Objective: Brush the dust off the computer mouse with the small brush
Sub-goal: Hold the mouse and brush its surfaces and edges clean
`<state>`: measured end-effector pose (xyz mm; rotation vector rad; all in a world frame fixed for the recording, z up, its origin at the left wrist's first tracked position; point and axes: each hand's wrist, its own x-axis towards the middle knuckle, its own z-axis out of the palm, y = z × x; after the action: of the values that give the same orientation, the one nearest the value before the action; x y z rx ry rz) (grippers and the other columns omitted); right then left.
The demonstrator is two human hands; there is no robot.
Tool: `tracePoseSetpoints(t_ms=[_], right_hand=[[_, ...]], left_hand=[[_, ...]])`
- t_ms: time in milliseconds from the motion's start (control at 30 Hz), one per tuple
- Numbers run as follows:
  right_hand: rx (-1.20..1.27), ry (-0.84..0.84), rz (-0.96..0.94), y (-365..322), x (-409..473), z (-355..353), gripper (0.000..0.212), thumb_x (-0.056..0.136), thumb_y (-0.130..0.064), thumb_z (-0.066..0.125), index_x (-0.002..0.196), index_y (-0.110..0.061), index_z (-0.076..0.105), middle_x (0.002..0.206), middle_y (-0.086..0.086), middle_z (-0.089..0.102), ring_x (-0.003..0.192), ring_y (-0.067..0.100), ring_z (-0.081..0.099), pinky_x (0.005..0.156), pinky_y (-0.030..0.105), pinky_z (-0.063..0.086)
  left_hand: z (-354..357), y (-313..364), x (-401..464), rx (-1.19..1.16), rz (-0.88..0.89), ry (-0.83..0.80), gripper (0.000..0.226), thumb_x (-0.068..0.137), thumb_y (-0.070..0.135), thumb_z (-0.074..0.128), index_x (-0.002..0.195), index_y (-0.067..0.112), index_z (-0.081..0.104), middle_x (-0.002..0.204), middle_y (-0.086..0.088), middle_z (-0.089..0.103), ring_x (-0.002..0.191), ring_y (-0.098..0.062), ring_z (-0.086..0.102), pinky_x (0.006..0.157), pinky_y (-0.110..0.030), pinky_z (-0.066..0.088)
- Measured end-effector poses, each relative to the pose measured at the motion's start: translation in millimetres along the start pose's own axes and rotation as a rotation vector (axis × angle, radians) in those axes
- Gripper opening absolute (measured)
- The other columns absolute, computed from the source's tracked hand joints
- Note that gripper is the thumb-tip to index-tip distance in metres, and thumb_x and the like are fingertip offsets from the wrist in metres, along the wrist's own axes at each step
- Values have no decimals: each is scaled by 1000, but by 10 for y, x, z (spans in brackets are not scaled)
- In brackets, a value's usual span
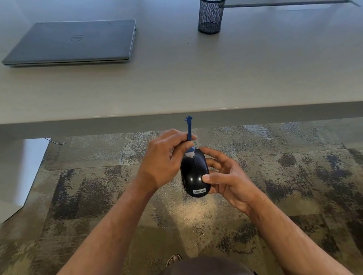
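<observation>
Blue brush [189,134] in left hand [162,160], bristles on right-hand-held [225,177] mouse [194,175].

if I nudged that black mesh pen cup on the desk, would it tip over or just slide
The pen cup is probably light, since it is open wire mesh with nothing seen sticking out. It stands taller than wide on a smooth desk, so a low nudge would likely slide it; a push near the rim could tip it, and then it might roll.

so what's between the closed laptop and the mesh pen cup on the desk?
Nothing: head view shows bare desk surface between the laptop and pen cup.
</observation>
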<state>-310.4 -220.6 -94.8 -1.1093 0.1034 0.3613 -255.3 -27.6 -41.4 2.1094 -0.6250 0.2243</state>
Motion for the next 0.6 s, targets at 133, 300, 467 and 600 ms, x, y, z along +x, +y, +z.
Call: tracePoseSetpoints(t_ms=[133,300,467,600], right_hand=[[6,-3,6,-7,-23,-5,72,70,4,75,136,-20,59,126,15,67,101,34,70,69,45,62],[7,-4,15,2,-25,7,73,68,2,78,135,-21,60,128,18,66,101,36,70,68,43,61],[13,-15,16,5,-2,18,74,68,0,80,135,-21,60,130,19,64,104,39,69,73,49,61],[3,-15,16,20,-14,12,73,71,3,76,137,-20,58,130,19,64,103,39,69,75,49,60]], left_hand=[[-54,-66,9,11,-51,5,20,94,9,62,112,13,71,103,9,64,95,17,57,81,-1,41],[-70,-21,24,-23,-61,46,19,94,11,63,111,13,71,99,19,62,92,15,59,79,-2,42],[-31,84,23,-22,21,6,19,94,15,63,111,15,71,101,13,66,95,0,63,85,-12,47],[-31,23,2,27,2,-29,19,95,13,62,112,13,71,103,6,67,96,-3,60,87,-11,46]])
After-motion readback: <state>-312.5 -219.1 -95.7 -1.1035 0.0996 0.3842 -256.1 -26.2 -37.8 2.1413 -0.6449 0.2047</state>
